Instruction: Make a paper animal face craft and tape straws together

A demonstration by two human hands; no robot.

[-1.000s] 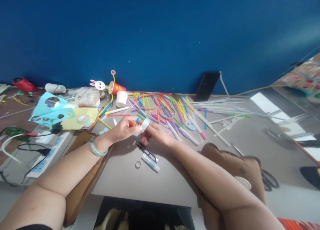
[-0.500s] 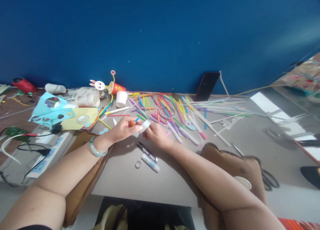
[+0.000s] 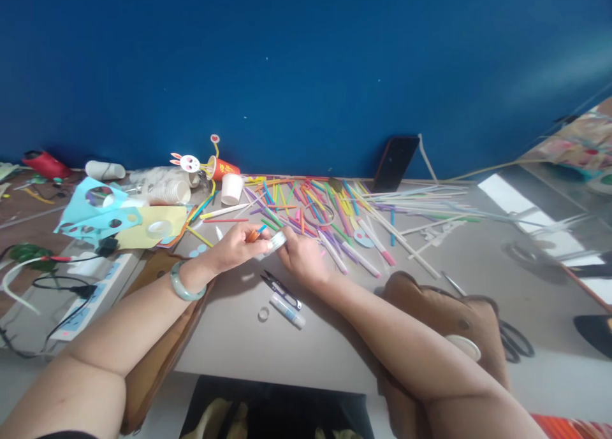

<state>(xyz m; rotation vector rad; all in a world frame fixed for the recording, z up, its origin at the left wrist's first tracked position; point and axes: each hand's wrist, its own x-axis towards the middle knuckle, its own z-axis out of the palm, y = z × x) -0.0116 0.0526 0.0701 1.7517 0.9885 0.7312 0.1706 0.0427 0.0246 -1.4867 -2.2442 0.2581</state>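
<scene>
My left hand [image 3: 235, 248] is closed on a small orange piece [image 3: 253, 236] with a blue tip and on a small whitish roll [image 3: 277, 240], perhaps tape. My right hand [image 3: 302, 255] touches the far side of the roll with bent fingers; what its fingertips grip is hidden. Just below the hands lie dark thread snips [image 3: 283, 290], a glue stick [image 3: 287, 312] and a small clear ring [image 3: 263, 313]. Behind them many coloured pipe cleaners and markers [image 3: 333, 252] are spread on the table [image 3: 229, 350].
At the back left stand a white paper cup [image 3: 232, 189] and a red cup [image 3: 224, 169] with a rabbit face. A phone [image 3: 396, 164] leans on the wall. Cut blue paper [image 3: 81, 213] lies left, brown cushions [image 3: 449, 324] under both arms.
My right hand has turned slightly, its back now more toward the camera and its fingers shifted along the roll. My left hand is nearly unmoved.
</scene>
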